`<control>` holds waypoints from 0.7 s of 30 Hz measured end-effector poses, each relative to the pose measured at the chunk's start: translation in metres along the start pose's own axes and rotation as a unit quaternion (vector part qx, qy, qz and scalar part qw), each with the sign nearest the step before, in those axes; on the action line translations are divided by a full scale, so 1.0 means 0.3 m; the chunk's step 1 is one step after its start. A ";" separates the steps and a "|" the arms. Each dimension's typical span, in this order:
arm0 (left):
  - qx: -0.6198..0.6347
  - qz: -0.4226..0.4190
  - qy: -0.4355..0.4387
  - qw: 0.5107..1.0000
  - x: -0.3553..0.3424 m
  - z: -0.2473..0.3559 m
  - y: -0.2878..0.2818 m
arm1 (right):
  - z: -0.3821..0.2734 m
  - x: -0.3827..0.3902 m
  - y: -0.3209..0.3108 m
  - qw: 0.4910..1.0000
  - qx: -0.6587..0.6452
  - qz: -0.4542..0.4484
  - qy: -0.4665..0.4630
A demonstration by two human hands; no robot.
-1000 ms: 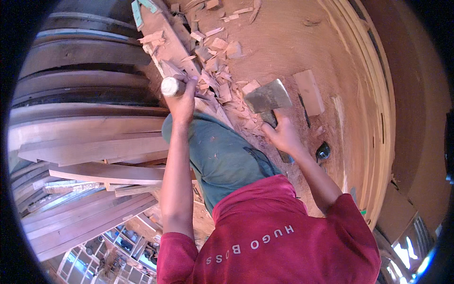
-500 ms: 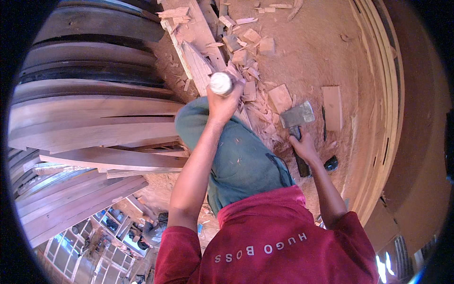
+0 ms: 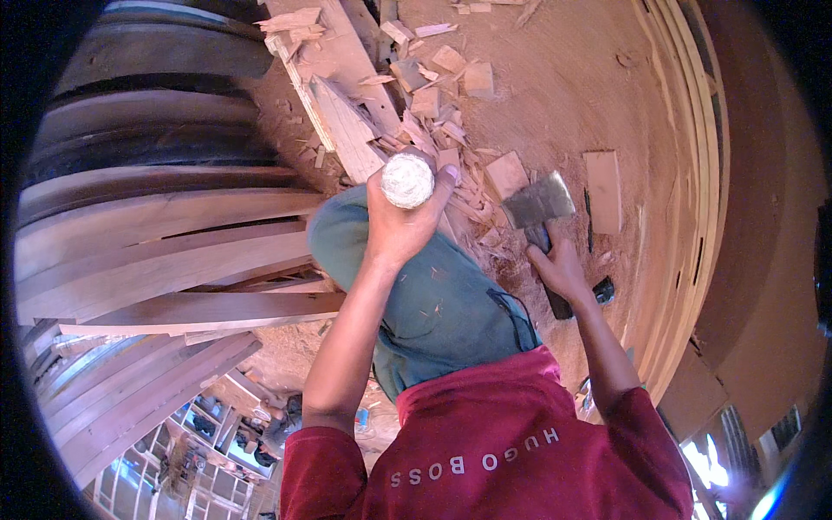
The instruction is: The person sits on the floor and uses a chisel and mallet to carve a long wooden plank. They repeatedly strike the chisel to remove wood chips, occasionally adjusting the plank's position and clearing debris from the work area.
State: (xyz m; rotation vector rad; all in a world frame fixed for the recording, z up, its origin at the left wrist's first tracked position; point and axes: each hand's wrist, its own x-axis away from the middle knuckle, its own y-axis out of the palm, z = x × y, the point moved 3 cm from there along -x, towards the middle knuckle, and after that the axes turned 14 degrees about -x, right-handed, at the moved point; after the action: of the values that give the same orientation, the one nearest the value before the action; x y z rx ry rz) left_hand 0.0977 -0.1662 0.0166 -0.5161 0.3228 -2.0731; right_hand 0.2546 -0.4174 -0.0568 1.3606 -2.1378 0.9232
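Observation:
My left hand (image 3: 399, 230) is wrapped round an upright chisel (image 3: 407, 180), with its round, pale, roughened handle end facing up. Its blade is hidden beneath the hand. Beyond it lies a long wooden plank (image 3: 348, 56), with splintered pieces on it and beside it. Off to the right, my right hand (image 3: 563, 269) grips the dark handle of a hammer (image 3: 539, 200) with a blocky grey head. The hammer is apart from the chisel. My leg in green trousers (image 3: 442, 295) extends under the left forearm.
Stacked boards (image 3: 156, 234) fill the left side. Wood offcuts (image 3: 425, 104) and chips litter the brown floor. A flat wood piece (image 3: 603, 192) and a small black object (image 3: 604, 290) lie near the hammer. Long boards (image 3: 693, 173) run along the right.
My left hand, with the chisel, has come slightly nearer me relative to the plank. The hammer head has tilted a little. The whole view has shifted slightly.

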 end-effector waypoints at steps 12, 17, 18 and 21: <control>-0.065 0.016 0.065 0.996 0.106 0.024 0.061 | -0.638 0.161 -0.129 0.943 0.068 -0.072 -0.317; -0.074 -0.005 0.121 0.990 0.159 -0.087 0.091 | -0.678 0.212 -0.105 0.904 0.139 -0.116 -0.386; -0.066 -0.055 0.131 0.988 0.165 -0.091 0.098 | -0.670 0.198 -0.106 0.900 0.192 -0.124 -0.371; -0.070 0.073 0.105 0.989 0.201 -0.165 0.106 | -0.706 0.218 -0.120 0.911 0.190 -0.135 -0.340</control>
State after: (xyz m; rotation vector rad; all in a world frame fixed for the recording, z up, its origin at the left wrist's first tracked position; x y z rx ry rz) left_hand 0.0693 -0.2330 -0.0261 -0.3453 0.6146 -1.9730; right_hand 0.2624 -0.3128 0.1418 2.3961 -2.1967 0.8590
